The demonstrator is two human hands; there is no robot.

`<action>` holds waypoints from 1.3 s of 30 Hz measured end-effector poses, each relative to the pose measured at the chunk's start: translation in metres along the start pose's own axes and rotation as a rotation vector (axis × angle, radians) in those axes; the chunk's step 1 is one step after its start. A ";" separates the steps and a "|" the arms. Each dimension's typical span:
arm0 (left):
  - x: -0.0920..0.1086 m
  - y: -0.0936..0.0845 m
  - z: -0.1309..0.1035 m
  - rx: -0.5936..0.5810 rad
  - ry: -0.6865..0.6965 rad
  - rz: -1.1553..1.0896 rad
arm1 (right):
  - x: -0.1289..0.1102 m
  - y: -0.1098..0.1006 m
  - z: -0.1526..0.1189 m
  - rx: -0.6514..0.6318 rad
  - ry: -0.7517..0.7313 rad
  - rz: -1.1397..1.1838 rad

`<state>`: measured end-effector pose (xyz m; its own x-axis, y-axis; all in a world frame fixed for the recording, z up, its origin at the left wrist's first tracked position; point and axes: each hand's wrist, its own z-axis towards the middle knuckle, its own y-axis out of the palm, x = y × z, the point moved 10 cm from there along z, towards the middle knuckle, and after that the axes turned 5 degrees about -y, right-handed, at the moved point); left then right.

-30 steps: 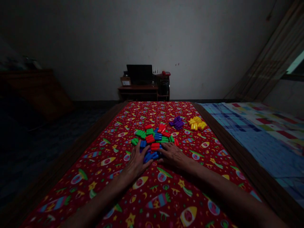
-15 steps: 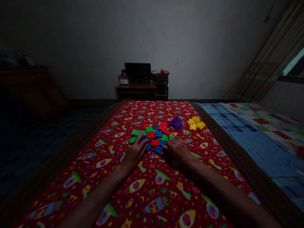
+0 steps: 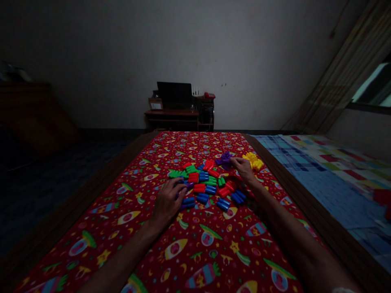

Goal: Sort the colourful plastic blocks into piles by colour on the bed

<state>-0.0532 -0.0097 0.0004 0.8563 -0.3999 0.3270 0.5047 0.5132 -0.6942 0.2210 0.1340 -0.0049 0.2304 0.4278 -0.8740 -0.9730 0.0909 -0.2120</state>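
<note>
Red, blue and green plastic blocks lie loosely spread over the middle of the patterned red cloth (image 3: 195, 228); a red block (image 3: 193, 178) and a blue block (image 3: 203, 176) sit side by side. My left hand (image 3: 167, 198) rests at the left edge of this spread, its fingers closed round a purple block (image 3: 190, 185). My right hand (image 3: 243, 167) reaches to the purple pile (image 3: 225, 160), thumb and fingertips pinched at its right side; whether they grip a purple piece is too small to tell. Right of that pile is a yellow pile (image 3: 253, 160), partly behind the hand.
Beyond the far table edge stands a small desk (image 3: 172, 114) with a dark monitor (image 3: 174, 94) and a red telephone (image 3: 209, 95). A bed with blue checked covers (image 3: 293, 179) lies along the right side. Dark furniture (image 3: 27, 118) stands at the left.
My right hand has moved from the mixed blocks up and right to the purple pile. Red and blue blocks now show at the right of the spread. The view has shifted slightly.
</note>
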 end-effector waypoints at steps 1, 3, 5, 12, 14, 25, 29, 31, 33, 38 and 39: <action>0.006 -0.001 0.000 -0.029 0.031 0.018 | 0.004 -0.008 0.008 0.051 0.004 -0.002; 0.019 0.003 -0.003 -0.142 0.115 0.041 | 0.010 -0.025 0.021 0.166 0.009 -0.076; 0.029 0.012 -0.007 -0.278 0.190 0.062 | 0.014 -0.037 0.030 0.252 0.019 -0.231; 0.032 0.018 -0.010 -0.330 0.188 -0.007 | 0.015 -0.013 0.036 0.107 0.002 -0.606; 0.028 0.013 -0.005 -0.271 0.124 -0.101 | 0.013 -0.008 0.033 0.056 -0.007 -0.623; -0.009 0.016 0.008 -0.112 -0.380 -0.447 | -0.082 0.090 -0.040 -0.512 -0.256 -0.182; -0.012 0.019 0.006 -0.111 -0.447 -0.505 | -0.124 0.131 -0.086 -0.766 -0.455 -0.227; -0.015 0.023 0.004 -0.131 -0.511 -0.574 | -0.125 0.132 -0.086 -0.750 -0.465 -0.288; -0.017 0.027 0.002 -0.145 -0.554 -0.635 | -0.117 0.129 -0.079 -0.737 -0.412 -0.303; -0.003 0.024 0.004 -0.163 -0.350 -0.460 | -0.076 0.101 -0.036 -0.563 -0.191 -0.183; 0.002 0.022 0.004 -0.163 -0.270 -0.394 | -0.066 0.090 -0.024 -0.485 -0.153 -0.174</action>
<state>-0.0398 0.0040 -0.0114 0.6128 -0.3175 0.7237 0.7901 0.2293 -0.5684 0.1184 0.0922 0.0233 0.3481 0.5731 -0.7419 -0.7955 -0.2381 -0.5572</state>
